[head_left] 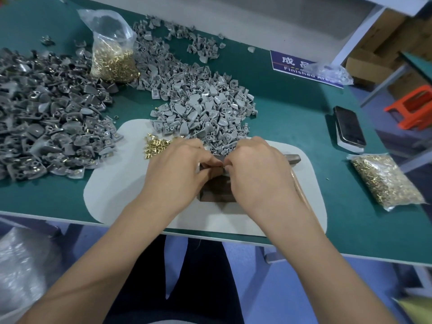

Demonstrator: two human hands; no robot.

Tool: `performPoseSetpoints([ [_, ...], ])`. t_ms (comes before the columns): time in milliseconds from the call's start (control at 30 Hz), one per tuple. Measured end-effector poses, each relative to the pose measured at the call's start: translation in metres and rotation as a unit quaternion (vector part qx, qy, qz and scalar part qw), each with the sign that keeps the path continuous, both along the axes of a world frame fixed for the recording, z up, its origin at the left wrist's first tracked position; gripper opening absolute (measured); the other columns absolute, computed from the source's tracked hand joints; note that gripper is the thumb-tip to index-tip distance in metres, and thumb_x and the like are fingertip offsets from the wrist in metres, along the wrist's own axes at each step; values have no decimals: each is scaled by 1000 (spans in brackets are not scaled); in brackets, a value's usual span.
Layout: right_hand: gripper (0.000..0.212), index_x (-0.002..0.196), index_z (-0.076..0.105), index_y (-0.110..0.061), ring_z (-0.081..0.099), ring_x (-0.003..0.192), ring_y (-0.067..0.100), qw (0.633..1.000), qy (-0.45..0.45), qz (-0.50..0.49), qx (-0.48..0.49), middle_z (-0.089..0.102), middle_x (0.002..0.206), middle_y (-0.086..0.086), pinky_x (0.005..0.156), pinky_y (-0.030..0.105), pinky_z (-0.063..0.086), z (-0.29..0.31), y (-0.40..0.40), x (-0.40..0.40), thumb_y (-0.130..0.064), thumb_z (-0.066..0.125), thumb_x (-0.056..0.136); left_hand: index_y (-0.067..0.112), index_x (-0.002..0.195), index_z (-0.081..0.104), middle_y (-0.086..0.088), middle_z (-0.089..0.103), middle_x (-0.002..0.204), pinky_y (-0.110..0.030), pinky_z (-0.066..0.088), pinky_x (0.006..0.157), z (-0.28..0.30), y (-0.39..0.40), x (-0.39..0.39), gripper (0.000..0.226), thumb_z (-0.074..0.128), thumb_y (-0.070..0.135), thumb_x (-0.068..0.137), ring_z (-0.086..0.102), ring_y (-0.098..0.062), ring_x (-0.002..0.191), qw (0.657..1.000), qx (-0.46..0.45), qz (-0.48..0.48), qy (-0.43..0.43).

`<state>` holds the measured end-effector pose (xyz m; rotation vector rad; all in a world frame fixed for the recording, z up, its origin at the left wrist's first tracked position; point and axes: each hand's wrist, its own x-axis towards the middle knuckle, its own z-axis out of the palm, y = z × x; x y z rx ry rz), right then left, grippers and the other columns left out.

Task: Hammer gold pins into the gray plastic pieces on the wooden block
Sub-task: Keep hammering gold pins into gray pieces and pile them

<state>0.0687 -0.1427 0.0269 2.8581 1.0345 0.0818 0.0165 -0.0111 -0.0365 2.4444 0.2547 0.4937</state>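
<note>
A dark wooden block (218, 189) sits on a pale grey mat (112, 183) at the table's front. Both hands meet over the block's far end. My left hand (180, 167) has curled fingers pinching a small grey plastic piece (216, 170), mostly hidden. My right hand (254, 169) pinches something tiny against it, likely a gold pin, too small to tell. Loose gold pins (155, 145) lie on the mat left of my hands. The hammer (292, 158) lies on the mat behind my right hand, its handle running under my wrist.
Light grey pieces (205, 106) pile up behind the mat; darker pieces with pins (49, 113) fill the left. A bag of pins (112, 50) stands at the back, another bag (385, 181) lies right. A phone (349, 127) and a blue sign (297, 64) sit right.
</note>
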Motion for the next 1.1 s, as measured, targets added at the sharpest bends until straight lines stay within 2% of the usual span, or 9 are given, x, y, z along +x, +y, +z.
performPoseSetpoints([
  [167,19,81,45,-22,48,119,31,999,13,31,-22,61,114,9,77,35,26,10,14,-9,-6,53,88,25,81,76,8,60,85,-43,50,72,2,3,3,14,78,11,80,56,-24,92,999,29,-24,19],
  [300,38,71,26,-23,48,118,31,998,22,35,-43,60,109,9,77,34,28,9,13,-4,-10,58,87,24,84,77,6,62,86,-45,51,73,-2,5,4,15,79,10,80,57,-26,92,999,39,-31,18],
  [433,9,85,60,-17,50,113,28,999,42,0,2,41,89,3,72,32,31,1,3,4,-13,57,92,31,88,78,10,63,84,-41,51,70,-3,3,3,6,80,34,83,58,-21,91,999,12,-34,-17],
  [500,13,99,70,-15,51,111,27,998,55,4,19,48,93,2,76,31,38,-8,-4,10,-17,57,95,37,89,78,12,63,84,-40,50,69,-3,1,3,7,80,40,83,58,-18,93,999,23,-23,-19],
  [600,21,104,77,-22,55,106,27,993,94,1,74,64,102,6,88,36,46,-16,-12,15,-24,57,97,39,87,77,13,62,84,-37,48,67,-4,2,3,5,78,43,84,56,-16,93,999,34,-12,-15],
  [800,13,93,81,-20,59,89,25,975,81,16,204,66,87,5,72,32,37,-32,-22,17,-19,68,92,40,87,76,13,62,82,-39,50,72,-3,3,2,3,77,42,85,55,-14,90,1000,1,-20,-1],
  [933,15,105,79,-18,64,91,18,920,81,-42,382,71,96,1,85,31,50,-40,-52,16,-22,74,92,40,88,76,16,62,83,-40,50,73,-5,4,2,7,75,46,85,55,-12,91,1000,2,-15,4],
  [1033,31,119,70,-19,57,104,30,938,-23,-226,262,64,109,9,89,44,47,-53,-99,29,-41,61,100,40,89,76,18,62,83,-38,50,73,-6,4,1,7,74,46,86,55,-9,91,1000,6,-15,3],
  [1100,44,125,62,-12,52,110,41,937,9,-323,135,59,117,19,88,48,44,-62,-121,34,-49,52,102,40,89,75,18,62,83,-35,49,73,-4,4,2,6,74,45,86,55,-8,91,1000,15,-21,7],
])
